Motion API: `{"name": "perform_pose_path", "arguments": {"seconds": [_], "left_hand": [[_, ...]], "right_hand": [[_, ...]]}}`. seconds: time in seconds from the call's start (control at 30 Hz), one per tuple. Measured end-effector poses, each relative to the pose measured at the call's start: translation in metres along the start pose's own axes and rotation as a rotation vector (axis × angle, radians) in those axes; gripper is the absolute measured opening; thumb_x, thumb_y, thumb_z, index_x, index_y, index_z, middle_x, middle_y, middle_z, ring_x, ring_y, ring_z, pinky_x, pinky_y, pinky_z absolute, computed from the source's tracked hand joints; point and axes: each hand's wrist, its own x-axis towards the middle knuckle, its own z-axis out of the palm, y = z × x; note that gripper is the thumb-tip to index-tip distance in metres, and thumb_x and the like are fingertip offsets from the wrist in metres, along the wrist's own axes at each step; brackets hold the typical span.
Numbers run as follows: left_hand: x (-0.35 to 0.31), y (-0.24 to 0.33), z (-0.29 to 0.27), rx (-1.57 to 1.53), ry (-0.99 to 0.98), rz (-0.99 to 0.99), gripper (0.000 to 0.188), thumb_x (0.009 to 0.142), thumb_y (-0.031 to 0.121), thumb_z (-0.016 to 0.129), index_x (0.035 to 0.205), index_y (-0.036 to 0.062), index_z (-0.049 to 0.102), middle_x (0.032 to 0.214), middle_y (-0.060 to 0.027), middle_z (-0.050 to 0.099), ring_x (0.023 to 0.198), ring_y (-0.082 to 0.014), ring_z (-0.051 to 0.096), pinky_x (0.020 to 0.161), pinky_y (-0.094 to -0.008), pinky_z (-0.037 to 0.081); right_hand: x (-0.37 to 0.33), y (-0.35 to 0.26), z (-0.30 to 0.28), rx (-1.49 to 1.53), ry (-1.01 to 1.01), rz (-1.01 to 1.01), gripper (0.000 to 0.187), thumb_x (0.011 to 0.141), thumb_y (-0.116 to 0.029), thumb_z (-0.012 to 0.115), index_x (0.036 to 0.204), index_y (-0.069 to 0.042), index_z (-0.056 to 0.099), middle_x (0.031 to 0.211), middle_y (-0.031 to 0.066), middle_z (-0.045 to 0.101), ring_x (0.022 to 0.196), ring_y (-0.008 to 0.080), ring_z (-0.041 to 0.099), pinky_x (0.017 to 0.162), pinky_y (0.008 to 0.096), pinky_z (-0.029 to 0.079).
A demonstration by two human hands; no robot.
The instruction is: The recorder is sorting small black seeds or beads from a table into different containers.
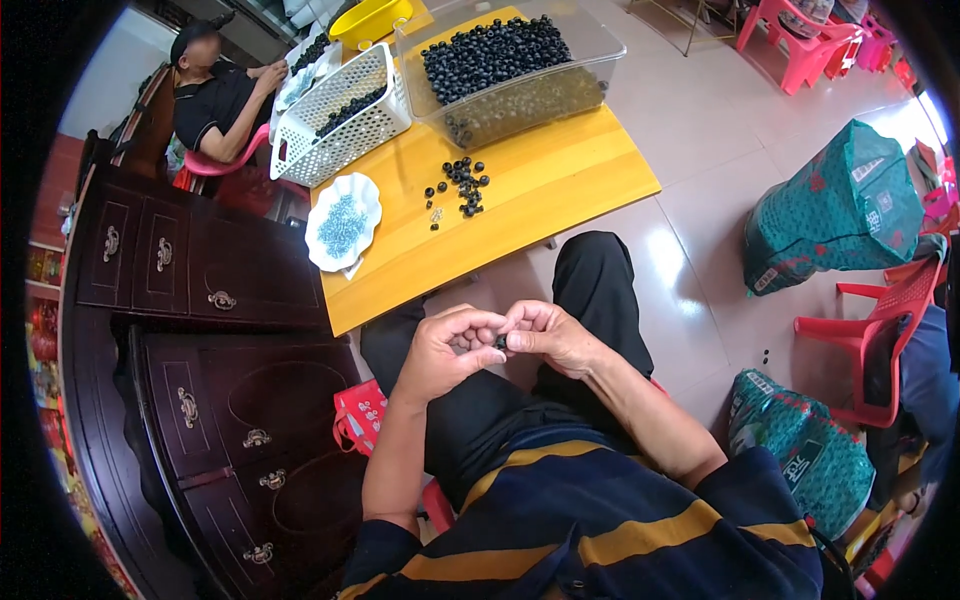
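Over my lap, my left hand [447, 347] and my right hand [553, 340] meet with fingertips nearly touching. Between them is a small black round piece [502, 342], pinched by the right thumb and fingers, with the left thumb and fingers closed against it. The left hand's other fingers curl inward, and whether they hold more pieces is hidden. Beyond my hands, loose black round pieces [466, 181] lie scattered on the yellow wooden table [560, 180], with a few small clear pieces [436, 214] beside them. A white scalloped dish [371, 200] holds many small clear bluish pieces.
A clear plastic bin [540, 118] full of black pieces and a white perforated basket [300, 150] stand on the table. A yellow basin [368, 22] is behind. A dark wooden cabinet [250, 370] flanks my left; green bags [830, 215] and a pink chair [868, 330] stand right. Another person [215, 100] sits far left.
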Motion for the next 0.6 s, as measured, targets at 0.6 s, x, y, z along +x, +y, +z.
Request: {"name": "perform_pose_path", "arguments": {"seconds": [0.6], "left_hand": [[-0.005, -0.023, 0.008, -0.108, -0.057, 0.147, 0.021, 0.071, 0.0, 0.083, 0.085, 0.0029, 0.068, 0.078, 0.0001, 0.059, 0.068, -0.0067, 0.053, 0.062, -0.021, 0.041]], "right_hand": [[-0.003, -0.003, 0.009, -0.07, -0.03, 0.017, 0.028, 0.083, -0.012, 0.079, 0.088, -0.01, 0.051, 0.08, -0.0035, 0.056, 0.073, 0.0052, 0.055, 0.069, 0.0206, 0.046]]}}
